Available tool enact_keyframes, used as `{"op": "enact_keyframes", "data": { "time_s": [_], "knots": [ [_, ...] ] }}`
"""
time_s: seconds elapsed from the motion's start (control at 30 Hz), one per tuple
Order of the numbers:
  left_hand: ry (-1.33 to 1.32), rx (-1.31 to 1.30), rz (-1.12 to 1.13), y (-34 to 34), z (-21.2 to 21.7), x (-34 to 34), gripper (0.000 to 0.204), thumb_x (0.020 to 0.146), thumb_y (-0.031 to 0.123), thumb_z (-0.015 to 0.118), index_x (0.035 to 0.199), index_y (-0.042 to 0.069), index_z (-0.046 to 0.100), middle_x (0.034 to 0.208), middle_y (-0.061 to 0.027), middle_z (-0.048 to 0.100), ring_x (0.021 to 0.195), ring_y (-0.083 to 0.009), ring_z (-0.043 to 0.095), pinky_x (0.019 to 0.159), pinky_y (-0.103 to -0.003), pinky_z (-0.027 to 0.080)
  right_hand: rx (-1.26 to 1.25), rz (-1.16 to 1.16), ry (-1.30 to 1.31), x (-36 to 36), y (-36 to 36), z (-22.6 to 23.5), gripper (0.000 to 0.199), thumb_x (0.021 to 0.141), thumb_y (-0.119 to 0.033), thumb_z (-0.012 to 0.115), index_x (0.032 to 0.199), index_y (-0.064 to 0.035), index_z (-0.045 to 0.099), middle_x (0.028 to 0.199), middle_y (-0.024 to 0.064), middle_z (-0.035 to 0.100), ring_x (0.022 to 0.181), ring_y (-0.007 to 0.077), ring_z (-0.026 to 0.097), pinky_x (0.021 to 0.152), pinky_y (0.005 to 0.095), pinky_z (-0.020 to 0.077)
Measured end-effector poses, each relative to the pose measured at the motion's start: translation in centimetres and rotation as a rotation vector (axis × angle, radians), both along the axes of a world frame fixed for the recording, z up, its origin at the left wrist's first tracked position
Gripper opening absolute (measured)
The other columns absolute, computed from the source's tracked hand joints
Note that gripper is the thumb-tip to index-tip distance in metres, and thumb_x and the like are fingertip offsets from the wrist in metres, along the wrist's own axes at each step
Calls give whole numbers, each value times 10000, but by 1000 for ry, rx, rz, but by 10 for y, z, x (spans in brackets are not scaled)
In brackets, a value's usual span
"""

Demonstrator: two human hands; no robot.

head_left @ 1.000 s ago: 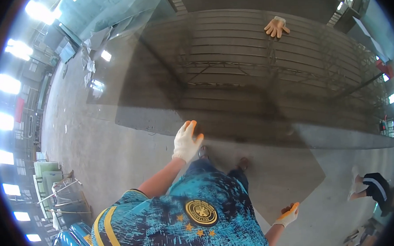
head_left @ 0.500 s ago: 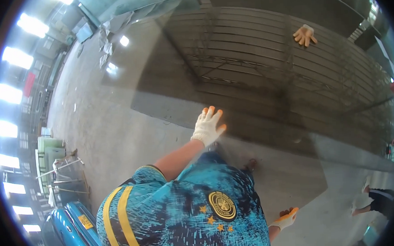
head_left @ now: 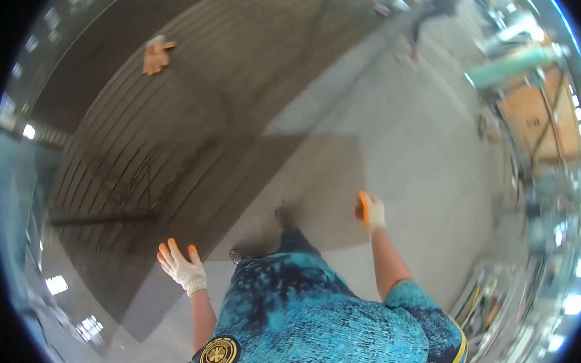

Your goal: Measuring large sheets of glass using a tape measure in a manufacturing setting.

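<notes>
A large dark, see-through glass sheet (head_left: 314,200) spreads in front of me, its surface full of striped reflections. My left hand (head_left: 182,265) wears a white glove with orange fingertips. Its fingers are spread over the sheet's near edge; whether they press on it I cannot tell. At the right edge my right hand (head_left: 371,213), gloved the same way, is closed around the rim, with its curled fingers looking darker behind the glass. Toward the far left, a loose orange and white work glove (head_left: 158,55) appears to lie on the sheet.
My feet, one in a dark shoe (head_left: 236,254), are close to the near edge. Grey concrete floor (head_left: 428,174) extends to the right. A person (head_left: 436,9) is farther back. A wooden crate (head_left: 540,119) and a green-edged stack stand at the far right, with a cluttered rack (head_left: 484,303) below.
My view has swung to the right, so the loose glove has shifted from upper right to upper left. Both my hands remain by the sheet's edges.
</notes>
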State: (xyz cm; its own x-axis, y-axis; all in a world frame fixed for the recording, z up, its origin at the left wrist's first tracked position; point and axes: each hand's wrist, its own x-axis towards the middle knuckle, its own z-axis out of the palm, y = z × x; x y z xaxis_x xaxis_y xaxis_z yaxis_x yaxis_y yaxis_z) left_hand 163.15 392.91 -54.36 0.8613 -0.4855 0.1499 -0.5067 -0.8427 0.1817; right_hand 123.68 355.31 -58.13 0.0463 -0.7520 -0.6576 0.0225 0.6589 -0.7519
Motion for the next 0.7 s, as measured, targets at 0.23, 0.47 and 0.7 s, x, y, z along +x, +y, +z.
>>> {"op": "enact_keyframes", "data": {
  "time_s": [0.23,0.47,0.7],
  "knots": [
    [-47,38,23,-16,-18,8,591,988,334,589,1517,139,414,1613,-179,309,1482,-434,247,1218,-508,206,-52,-101,231,5,-4,14,274,918,-306,712,877,-45,639,637,25,550,499,130,511,445,289,391],
    [-28,118,48,-14,-14,6,586,1008,365,557,1528,147,396,1614,-184,305,1484,-437,244,1214,-510,214,-49,-109,271,12,0,16,287,952,-307,698,905,-24,678,655,48,589,499,137,539,451,295,437],
    [-24,103,56,-12,-14,12,598,1003,376,555,1526,132,400,1602,-198,316,1458,-462,277,1180,-555,251,-61,-154,178,14,7,11,216,929,-254,719,934,-51,643,609,-14,490,459,106,437,410,284,324]
  ]
}}
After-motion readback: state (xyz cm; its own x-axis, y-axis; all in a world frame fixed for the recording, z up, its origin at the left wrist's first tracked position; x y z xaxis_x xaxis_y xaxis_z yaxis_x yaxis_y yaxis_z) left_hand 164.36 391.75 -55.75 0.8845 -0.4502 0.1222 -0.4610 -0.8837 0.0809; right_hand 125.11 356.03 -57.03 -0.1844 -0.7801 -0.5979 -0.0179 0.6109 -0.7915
